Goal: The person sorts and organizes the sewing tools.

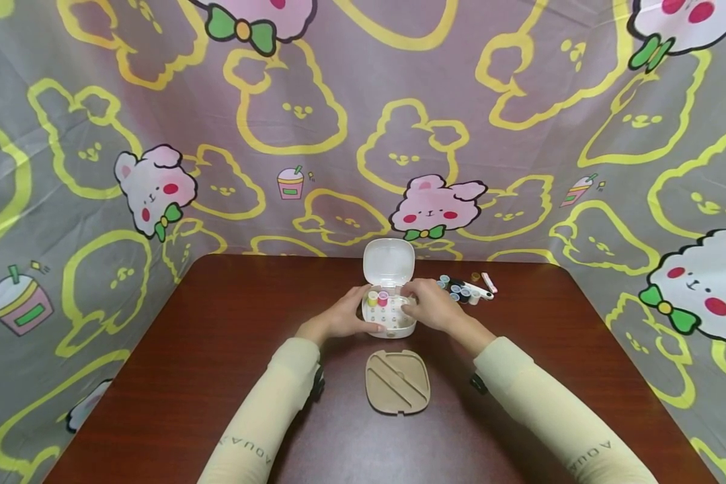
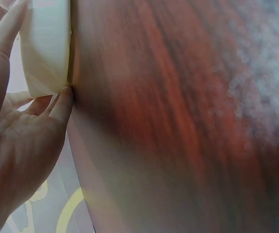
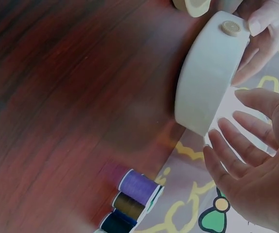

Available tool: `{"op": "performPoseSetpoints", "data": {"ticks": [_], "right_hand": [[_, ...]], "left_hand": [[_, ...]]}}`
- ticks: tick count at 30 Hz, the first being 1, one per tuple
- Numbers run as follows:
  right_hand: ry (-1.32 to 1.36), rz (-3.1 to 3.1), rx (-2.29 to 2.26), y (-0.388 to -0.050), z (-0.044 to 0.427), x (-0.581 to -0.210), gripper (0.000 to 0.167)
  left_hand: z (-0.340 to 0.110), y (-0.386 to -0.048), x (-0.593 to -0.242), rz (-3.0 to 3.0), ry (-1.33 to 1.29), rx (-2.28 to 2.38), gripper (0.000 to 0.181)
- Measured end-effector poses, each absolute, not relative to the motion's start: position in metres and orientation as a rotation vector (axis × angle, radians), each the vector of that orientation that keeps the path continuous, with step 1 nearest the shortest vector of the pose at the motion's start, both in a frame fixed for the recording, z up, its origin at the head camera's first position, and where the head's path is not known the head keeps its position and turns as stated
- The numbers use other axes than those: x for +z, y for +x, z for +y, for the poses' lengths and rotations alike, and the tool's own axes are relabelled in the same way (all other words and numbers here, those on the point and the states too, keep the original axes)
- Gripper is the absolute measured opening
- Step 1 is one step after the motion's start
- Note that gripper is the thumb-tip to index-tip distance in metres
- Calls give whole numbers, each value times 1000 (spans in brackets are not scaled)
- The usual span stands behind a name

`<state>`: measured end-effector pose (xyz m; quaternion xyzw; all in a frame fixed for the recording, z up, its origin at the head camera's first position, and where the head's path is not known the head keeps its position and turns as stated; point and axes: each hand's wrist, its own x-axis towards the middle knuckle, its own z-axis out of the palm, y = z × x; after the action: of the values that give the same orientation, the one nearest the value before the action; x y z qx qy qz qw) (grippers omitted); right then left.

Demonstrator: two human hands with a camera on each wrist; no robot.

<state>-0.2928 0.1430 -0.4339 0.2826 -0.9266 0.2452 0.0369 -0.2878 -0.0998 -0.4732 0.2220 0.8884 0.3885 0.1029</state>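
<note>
A white box (image 1: 400, 333) stands with its lid (image 1: 389, 262) raised; a yellow spool (image 1: 372, 300) and a pink spool (image 1: 383, 300) sit among small pegs inside. My left hand (image 1: 345, 318) grips the box's left side, thumb along the front rim; in the left wrist view its fingers (image 2: 61, 104) touch the box wall (image 2: 47, 53). Over the box's right side is my right hand (image 1: 434, 307). The right wrist view shows that hand (image 3: 256, 165) with spread, slightly bent fingers beside the box (image 3: 210, 73), no object visible in them.
Several thread spools (image 1: 455, 293) lie right of the box beside a white-handled tool (image 1: 481, 291) and a small white item (image 1: 489, 281). A purple spool (image 3: 138, 187) shows in the right wrist view. Nearer the front lies a tan tray (image 1: 397, 396). Patterned cloth hangs behind the table.
</note>
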Motion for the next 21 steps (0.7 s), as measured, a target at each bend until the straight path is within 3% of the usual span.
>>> {"op": "performPoseSetpoints", "data": {"ticks": [21], "right_hand": [[848, -2807, 783, -287, 160, -426, 26]], "left_hand": [[-99, -289, -474, 2620, 647, 1153, 102]]}}
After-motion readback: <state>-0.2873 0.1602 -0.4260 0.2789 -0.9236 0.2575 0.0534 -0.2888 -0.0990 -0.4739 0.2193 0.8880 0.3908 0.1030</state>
